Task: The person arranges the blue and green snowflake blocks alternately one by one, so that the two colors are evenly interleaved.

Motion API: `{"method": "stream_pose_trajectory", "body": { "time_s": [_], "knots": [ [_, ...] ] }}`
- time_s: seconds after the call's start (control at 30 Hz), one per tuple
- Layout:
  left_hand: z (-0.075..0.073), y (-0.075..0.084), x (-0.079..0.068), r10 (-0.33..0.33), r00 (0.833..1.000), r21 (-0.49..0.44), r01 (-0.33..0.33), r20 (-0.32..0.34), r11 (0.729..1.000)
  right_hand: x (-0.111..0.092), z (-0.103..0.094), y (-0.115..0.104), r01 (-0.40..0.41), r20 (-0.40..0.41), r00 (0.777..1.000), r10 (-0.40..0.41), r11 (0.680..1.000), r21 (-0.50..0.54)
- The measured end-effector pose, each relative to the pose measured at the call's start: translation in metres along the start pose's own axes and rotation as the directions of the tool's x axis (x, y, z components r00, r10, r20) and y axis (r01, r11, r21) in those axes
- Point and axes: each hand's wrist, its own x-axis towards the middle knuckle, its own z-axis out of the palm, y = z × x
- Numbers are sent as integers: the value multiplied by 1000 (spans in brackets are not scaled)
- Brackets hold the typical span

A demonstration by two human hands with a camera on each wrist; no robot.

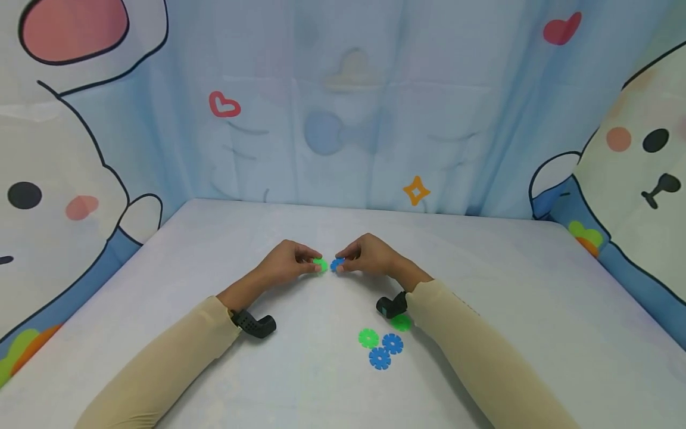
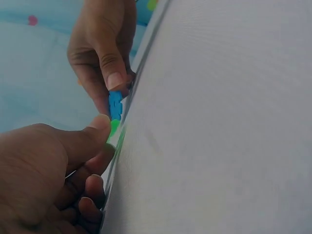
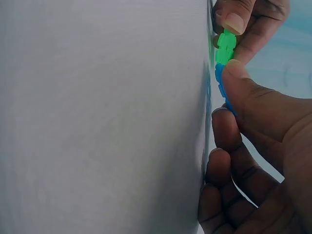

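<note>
Between thumb and fingers, my left hand [image 1: 292, 261] pinches a green notched disc [image 1: 323, 264], part of which the fingertips cover. Facing it, my right hand [image 1: 370, 256] pinches a blue notched disc [image 1: 334, 265] by its edge. A narrow gap separates the two discs in the head view. Seen from the left wrist, the blue disc [image 2: 115, 105] stands nearly edge-on beside the green disc [image 2: 114, 127]. In the right wrist view the green disc [image 3: 225, 48] shows its notched rim, and the blue disc [image 3: 220, 80] lies mostly behind my right thumb.
Nearer to me on the white tabletop [image 1: 300, 369] lie a green disc [image 1: 368, 338], a blue disc [image 1: 393, 344] and another blue disc [image 1: 379, 358]. One more green disc [image 1: 401, 323] is partly hidden under the right wrist camera [image 1: 392, 305]. A patterned curtain [image 1: 343, 173] hangs behind the table.
</note>
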Motion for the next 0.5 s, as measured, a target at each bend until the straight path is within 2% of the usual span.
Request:
{"method": "stream_pose_trajectory", "body": {
  "time_s": [0.2, 0.5],
  "knots": [
    [0, 3, -1, -5, 1000, 4, 5, 3, 1000, 1, 1, 1, 7, 2, 1000, -7, 1000, -25],
    [2, 5, -1, -2, 1000, 54, 2, -2, 999, 4, 3, -2, 12, 20, 1000, -9, 991, -136]
  ]
}}
